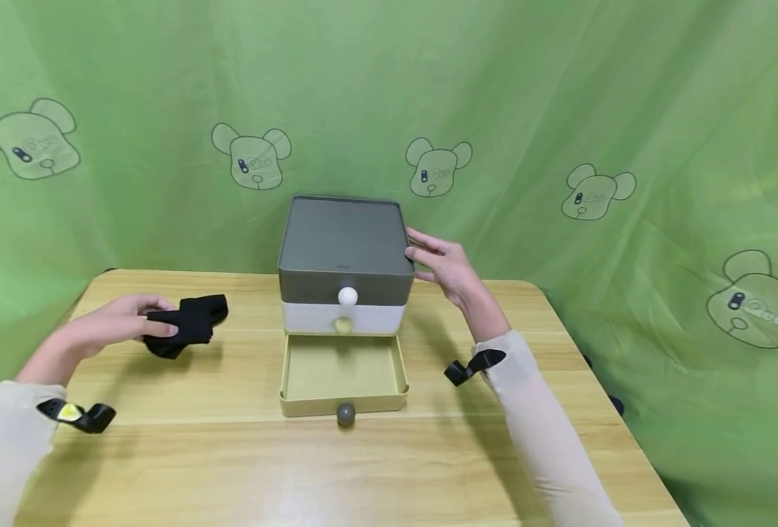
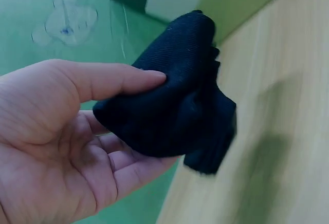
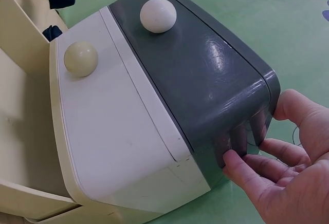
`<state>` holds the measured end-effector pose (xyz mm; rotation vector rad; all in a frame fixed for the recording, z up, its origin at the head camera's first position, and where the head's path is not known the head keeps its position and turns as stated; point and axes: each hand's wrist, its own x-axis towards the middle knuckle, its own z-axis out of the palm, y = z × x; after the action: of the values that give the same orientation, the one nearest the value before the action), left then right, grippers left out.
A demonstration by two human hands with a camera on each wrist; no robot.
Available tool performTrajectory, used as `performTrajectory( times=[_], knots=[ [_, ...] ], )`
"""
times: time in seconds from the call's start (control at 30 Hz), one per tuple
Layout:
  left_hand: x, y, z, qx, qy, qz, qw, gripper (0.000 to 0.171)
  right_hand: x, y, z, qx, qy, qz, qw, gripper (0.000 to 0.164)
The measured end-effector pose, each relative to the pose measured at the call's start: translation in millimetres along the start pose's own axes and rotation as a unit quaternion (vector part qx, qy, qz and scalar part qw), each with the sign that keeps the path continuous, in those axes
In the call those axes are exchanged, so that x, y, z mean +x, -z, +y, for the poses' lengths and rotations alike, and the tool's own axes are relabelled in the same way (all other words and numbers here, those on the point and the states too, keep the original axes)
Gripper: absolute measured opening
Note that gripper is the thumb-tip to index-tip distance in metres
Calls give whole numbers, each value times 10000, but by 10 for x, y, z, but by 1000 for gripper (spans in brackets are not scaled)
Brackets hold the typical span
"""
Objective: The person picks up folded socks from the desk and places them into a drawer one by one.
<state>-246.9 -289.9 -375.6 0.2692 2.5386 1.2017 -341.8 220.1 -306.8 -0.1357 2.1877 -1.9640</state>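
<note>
My left hand [image 1: 115,322] pinches a folded bundle of black socks [image 1: 194,326] between thumb and fingers, left of a small drawer unit. Ribbed knit shows on the socks [image 2: 175,85] in the left wrist view, and one part hangs below the fingers. My right hand [image 1: 453,269] touches the right side of the unit's dark grey top tier [image 1: 345,234], the thumb at its upper edge and the fingers spread along the side wall [image 3: 234,142]. At the bottom, a pale yellow drawer [image 1: 342,366] stands pulled out toward me, with a grey round knob [image 1: 345,415].
Between the top tier and the yellow drawer lies a white drawer [image 1: 378,319], shut, with a yellowish knob [image 1: 343,326]. A white knob [image 1: 348,296] marks the grey front. Everything stands on a wooden table [image 1: 230,468]. Behind it hangs a green curtain [image 1: 349,88] with bear prints.
</note>
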Motion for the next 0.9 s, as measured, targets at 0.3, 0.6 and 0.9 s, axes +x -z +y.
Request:
performTrajectory(
  times=[0.3, 0.6, 0.9],
  knots=[
    [36, -229, 527, -320, -357, 264, 9985, 42, 1, -5, 1, 56, -6, 30, 10000, 56],
    [190, -622, 976, -1264, -273, -259, 9913, 57, 2, -32, -8, 83, -43, 23, 10000, 56],
    [430, -1174, 1402, -1579, -122, -795, 9842, 46, -9, -16, -27, 135, -90, 48, 9999, 56]
  ],
)
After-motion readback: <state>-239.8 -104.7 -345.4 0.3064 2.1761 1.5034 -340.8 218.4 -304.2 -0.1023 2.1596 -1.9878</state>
